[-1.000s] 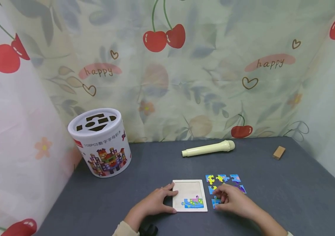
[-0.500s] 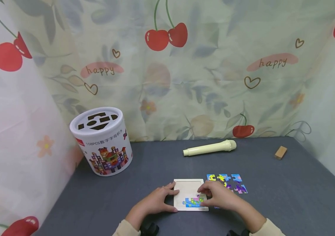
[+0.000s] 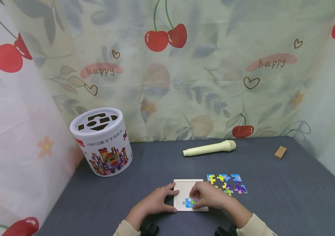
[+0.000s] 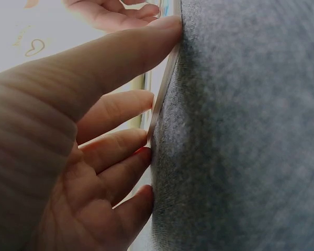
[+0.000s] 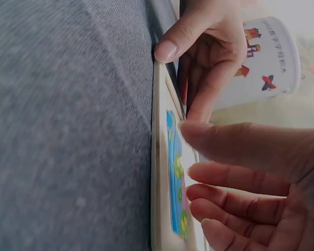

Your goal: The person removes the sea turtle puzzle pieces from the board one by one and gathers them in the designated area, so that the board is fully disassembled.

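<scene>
My left hand (image 3: 155, 202) lies at the left edge of a light wooden puzzle tray (image 3: 184, 187). Its thumb touches the near corner, and its loosely straight fingers rest along the side. Over the tray's lower part is my right hand (image 3: 213, 195), thumb and fingers apart. In the right wrist view nothing shows between that thumb and the fingers, which are close to the joined jigsaw pieces (image 5: 174, 167). These are blue, green and pink, lie in the tray, and are partly covered by the hand in the head view. Several loose jigsaw pieces (image 3: 240, 188) lie right of the tray.
A white block bucket (image 3: 102, 144) with shaped holes in its lid stands at the back left. Behind the tray lies a cream toy microphone (image 3: 209, 149). A small wooden block (image 3: 280, 152) is at the far right. Patterned curtain (image 3: 167, 82) encloses the dark tabletop (image 3: 155, 164).
My right hand has moved left from the loose pieces to over the tray, across the joined pieces. My left hand has stayed at the tray's edge. The head view has shifted slightly.
</scene>
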Motion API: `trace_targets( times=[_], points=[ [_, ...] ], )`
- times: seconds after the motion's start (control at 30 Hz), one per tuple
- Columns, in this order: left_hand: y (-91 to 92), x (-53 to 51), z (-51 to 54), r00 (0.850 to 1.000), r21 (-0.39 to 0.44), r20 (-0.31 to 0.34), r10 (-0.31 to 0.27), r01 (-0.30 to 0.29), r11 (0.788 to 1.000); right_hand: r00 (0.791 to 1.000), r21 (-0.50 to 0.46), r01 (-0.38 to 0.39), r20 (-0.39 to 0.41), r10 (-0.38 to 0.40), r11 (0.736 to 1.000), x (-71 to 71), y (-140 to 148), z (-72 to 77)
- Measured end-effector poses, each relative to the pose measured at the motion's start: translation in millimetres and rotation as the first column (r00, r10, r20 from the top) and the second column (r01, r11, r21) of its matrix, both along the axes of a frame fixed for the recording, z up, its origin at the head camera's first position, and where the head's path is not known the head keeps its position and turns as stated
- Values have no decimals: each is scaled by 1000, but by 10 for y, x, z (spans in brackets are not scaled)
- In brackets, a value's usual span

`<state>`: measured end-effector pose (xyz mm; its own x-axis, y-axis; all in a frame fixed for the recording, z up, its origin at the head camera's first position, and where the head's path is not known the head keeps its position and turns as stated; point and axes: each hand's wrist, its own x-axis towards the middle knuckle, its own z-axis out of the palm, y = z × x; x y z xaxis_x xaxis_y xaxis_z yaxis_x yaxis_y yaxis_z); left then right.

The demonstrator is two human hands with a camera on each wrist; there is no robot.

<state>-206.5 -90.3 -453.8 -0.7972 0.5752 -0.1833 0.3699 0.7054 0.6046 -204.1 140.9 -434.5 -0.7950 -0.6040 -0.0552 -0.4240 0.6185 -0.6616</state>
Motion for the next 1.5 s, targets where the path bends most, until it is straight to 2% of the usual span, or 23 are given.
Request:
trace_targets(
  times=[0.17, 0.37, 0.8, 1.23, 1.5],
  points=[
    [2, 7, -9, 1000, 0, 13, 3, -3, 1000, 1000, 9, -4, -5, 4, 1000, -2, -38, -9],
    [-17, 18, -13, 1000, 14, -16, -11, 11, 1000, 1000, 9, -4, -22, 5, 1000, -11, -56, -28],
    [-16, 0, -13, 1000, 15, -16, -7, 7, 1000, 1000, 0, 10, -4, -10, 1000, -19, -63, -38],
    [-12, 21, 14, 1000, 18, -15, -7, 7, 1000, 999, 10, 46, 25, -46, 999, -27, -41, -34],
    [-4, 12, 13, 1000, 12, -3, 1, -1, 1000, 996, -19, 43, 84, -41, 999, -42, -33, -63]
  ],
)
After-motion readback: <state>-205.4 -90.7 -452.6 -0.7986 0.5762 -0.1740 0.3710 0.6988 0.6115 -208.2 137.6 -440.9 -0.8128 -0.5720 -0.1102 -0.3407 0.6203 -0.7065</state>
